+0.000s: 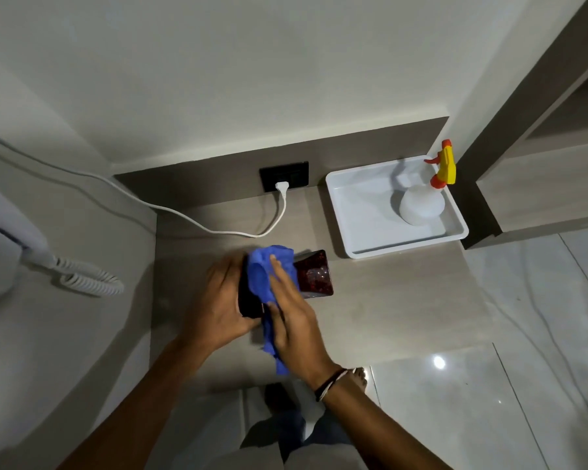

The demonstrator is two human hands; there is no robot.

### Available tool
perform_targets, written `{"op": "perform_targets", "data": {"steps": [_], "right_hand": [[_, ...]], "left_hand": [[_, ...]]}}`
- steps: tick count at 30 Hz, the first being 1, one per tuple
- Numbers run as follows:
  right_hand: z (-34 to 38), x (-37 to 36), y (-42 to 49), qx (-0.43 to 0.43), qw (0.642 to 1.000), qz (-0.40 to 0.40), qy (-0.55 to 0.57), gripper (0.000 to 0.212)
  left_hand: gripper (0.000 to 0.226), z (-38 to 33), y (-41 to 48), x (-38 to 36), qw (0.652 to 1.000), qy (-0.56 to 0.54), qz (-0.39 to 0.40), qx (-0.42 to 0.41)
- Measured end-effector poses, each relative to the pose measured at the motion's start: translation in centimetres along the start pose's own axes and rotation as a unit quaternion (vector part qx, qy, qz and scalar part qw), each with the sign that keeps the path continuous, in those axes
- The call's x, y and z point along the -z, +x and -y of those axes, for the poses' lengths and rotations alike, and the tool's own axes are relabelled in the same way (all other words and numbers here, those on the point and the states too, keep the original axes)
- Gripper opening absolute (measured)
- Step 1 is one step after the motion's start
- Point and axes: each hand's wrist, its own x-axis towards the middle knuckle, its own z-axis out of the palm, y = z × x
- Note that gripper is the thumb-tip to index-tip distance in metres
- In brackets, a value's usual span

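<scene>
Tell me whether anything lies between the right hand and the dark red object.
Yes. The blue cloth lies between the right hand and the dark red object; the hand presses the cloth onto it. The left hand holds the object directly, with nothing visible between them.

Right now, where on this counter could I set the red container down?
Bare counter lies right of the red container, in front of the tray. Crowded at the back: cord, socket, spray bottle in the tray.

Looked down on a grey-brown counter (pixel 387 300) under a white wall (pixel 252 79), with a black socket (pixel 296 174) in the backsplash (pixel 370 154); caught a lamp's glint (pixel 439 362) on glossy floor tiles (pixel 506 408).
</scene>
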Motion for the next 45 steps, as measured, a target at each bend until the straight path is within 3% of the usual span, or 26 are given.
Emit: {"op": "perform_targets", "data": {"steps": [3,6,9,10,12,13,14,15,17,19,22,25,28,30,32,34,35,37,40,42,44,45], "right_hand": [[-2.2,0.6,-0.1,0.012,0.995,0.075,-0.064,0.088],[-5.3,3.2,-0.1,-0.098,0.985,0.086,-0.116,0.085],[-4.3,2.6,0.6,-0.132,0.985,0.077,-0.085,0.071],[-2.9,1.3,1.0,-0.115,0.987,0.066,-0.096,0.060],[-0.6,-1.0,0.7,-0.064,0.995,0.058,-0.057,0.059],[-0.2,-2.1,0.3,-0.030,0.994,0.092,-0.056,0.068],[-0.7,-2.5,0.0,0.019,0.994,0.074,-0.076,0.081],[-1.7,-2.2,0.2,0.040,0.993,0.072,-0.086,0.088],[-3.5,0.0,0.6,-0.019,0.996,0.064,-0.060,0.075],[-5.9,2.5,0.6,-0.096,0.989,0.038,-0.105,0.059],[-5.1,3.5,0.4,-0.154,0.986,0.036,-0.048,0.049],[-1.4,1.0,0.6,-0.092,0.994,0.015,-0.052,0.040],[0.0,-1.3,-0.4,0.018,0.998,0.053,-0.041,0.070],[-1.4,-1.0,-0.8,0.064,0.987,0.099,-0.106,0.085],[-2.6,0.1,-0.8,0.003,0.992,0.098,-0.077,0.073],[-4.2,1.7,-0.2,-0.146,0.986,0.083,-0.004,0.056],[-5.0,2.6,0.2,-0.171,0.983,0.073,-0.005,0.053],[-6.9,4.4,0.3,-0.187,0.976,0.092,-0.058,0.059],[-8.5,5.7,0.2,-0.132,0.966,0.092,-0.203,0.090],[-8.2,6.0,0.4,-0.188,0.978,-0.022,-0.083,0.068],[-7.6,6.7,0.9,-0.293,0.946,-0.110,0.079,0.040],[-7.2,7.0,1.2,-0.346,0.916,-0.117,0.165,0.036]], "left_hand": [[0.089,0.7,-0.6,0.6,0.999,0.010,-0.008,0.038],[0.111,0.7,-1.0,1.3,0.993,0.021,-0.002,0.115],[0.105,0.7,-0.4,2.6,0.992,0.009,0.016,0.127],[0.096,-0.5,-0.1,1.9,0.992,0.005,0.018,0.121],[0.077,-2.4,-0.1,0.7,0.992,0.015,0.013,0.124],[0.070,-3.7,-0.4,-0.2,0.990,0.058,0.005,0.130],[0.071,-4.0,-0.7,-0.7,0.985,0.090,-0.011,0.147],[0.080,-3.4,-0.8,-0.2,0.987,0.064,-0.016,0.149],[0.096,-0.7,-0.7,1.3,0.992,-0.005,-0.001,0.127],[0.111,0.6,-0.8,2.9,0.990,0.006,0.013,0.140],[0.114,-1.0,0.0,2.0,0.989,-0.009,0.015,0.146],[0.104,-1.4,0.4,1.4,0.988,-0.045,0.013,0.144],[0.111,-1.1,-0.6,1.2,0.975,-0.088,-0.009,0.205],[0.114,-0.8,-0.9,1.2,0.975,-0.079,0.005,0.206],[0.112,-0.2,-0.7,1.3,0.982,-0.043,0.015,0.184],[0.114,-0.2,-0.4,1.8,0.984,-0.021,0.015,0.178],[0.115,-0.5,-0.3,1.9,0.986,-0.013,0.011,0.168],[0.115,-1.1,-0.4,1.9,0.988,-0.007,0.015,0.154],[0.109,-1.6,0.1,2.0,0.989,-0.023,0.010,0.146],[0.094,-1.4,0.2,2.1,0.984,-0.072,-0.009,0.162],[0.076,-1.1,0.3,2.3,0.970,-0.140,-0.011,0.200],[0.074,-1.1,0.3,2.4,0.959,-0.174,-0.010,0.221]]}}
